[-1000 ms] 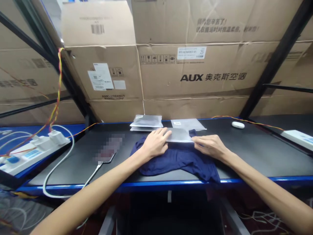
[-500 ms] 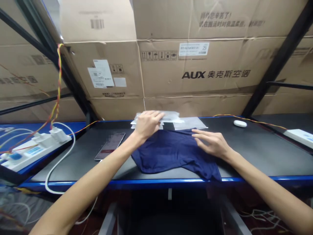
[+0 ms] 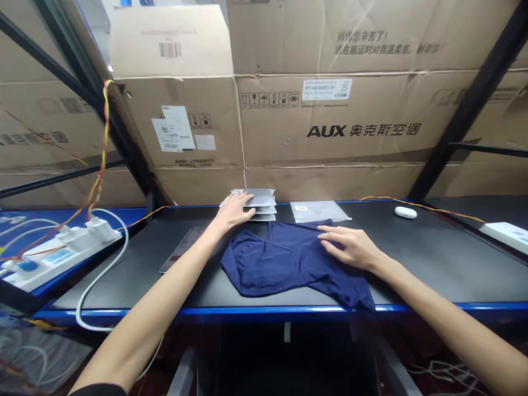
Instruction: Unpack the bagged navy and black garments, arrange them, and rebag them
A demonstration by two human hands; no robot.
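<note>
A navy-blue garment (image 3: 284, 258) lies spread and wrinkled on the dark tabletop, one corner hanging over the front edge. My right hand (image 3: 352, 246) rests on its right part, fingers stretched out and apart. My left hand (image 3: 237, 212) lies on the left side of a stack of flat translucent plastic packets (image 3: 264, 198), thumb apart from the fingers. Right of that stack, behind the garment, is a single flat translucent plastic bag (image 3: 319, 211). Part of the stack is covered by my left hand.
A phone (image 3: 181, 250) lies partly under my left forearm. White power strips (image 3: 61, 250) with cables sit at the left; another white strip (image 3: 507, 235) is at the right. A small white case (image 3: 405, 212) lies at the back right. Large cardboard boxes (image 3: 330, 148) stand behind.
My left hand has moved left and down, and the blurred plastic packet by it now lies on the stack. My right hand has stayed on the garment, shifting slightly left.
</note>
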